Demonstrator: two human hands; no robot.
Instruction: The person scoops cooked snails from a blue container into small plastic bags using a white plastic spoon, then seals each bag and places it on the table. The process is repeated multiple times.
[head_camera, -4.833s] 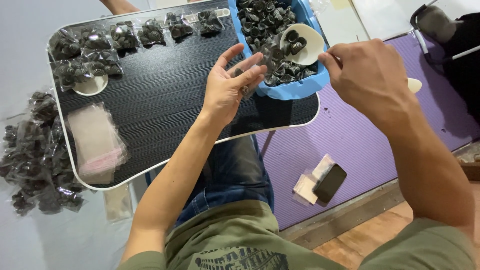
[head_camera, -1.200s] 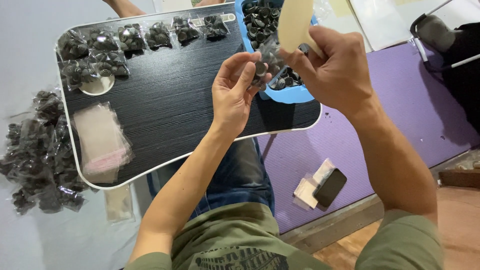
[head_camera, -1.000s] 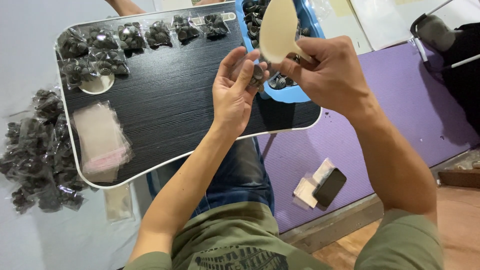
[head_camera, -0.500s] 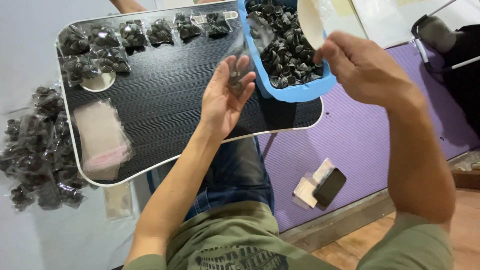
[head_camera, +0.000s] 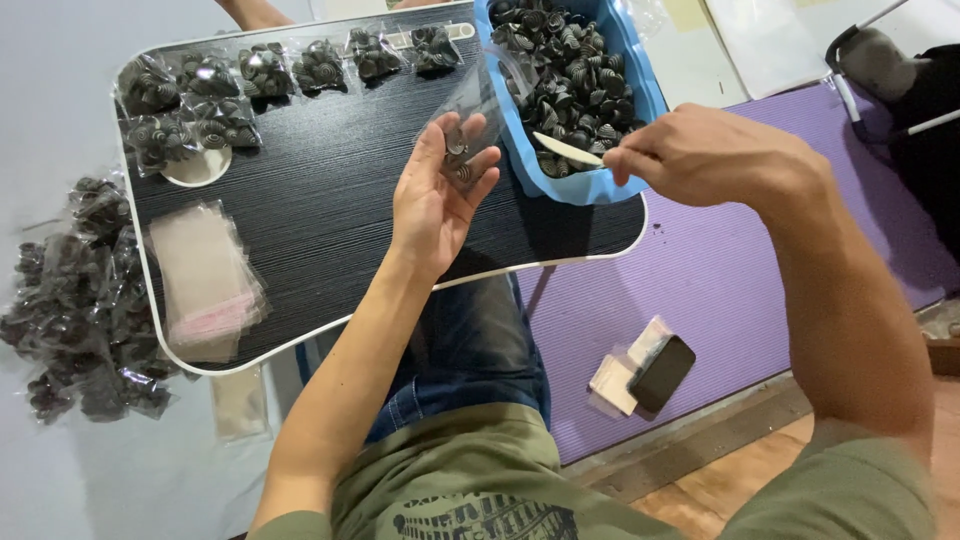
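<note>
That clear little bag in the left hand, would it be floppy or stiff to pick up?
Probably floppy: the clear bag is thin film, sagging open above the left hand. Likely light, holding only a few dark pieces. Possibly slippery, since its surface looks glossy.

Purple mat (head_camera: 740, 300) over wooden floor (head_camera: 760, 490), pale wall.

From my feed: lap tray (head_camera: 330, 215) is matt black with wood-grain texture and a white edge. Blue tub (head_camera: 615, 180) at 1 o'clock looks like smooth glossy plastic. Small bag (head_camera: 470, 110) in my left hand (head_camera: 435, 195) is clear, shiny film; same film on the flat bag stack (head_camera: 205, 280) at 9 o'clock. Purple mat (head_camera: 700, 290) is matt, foam-like.
</note>
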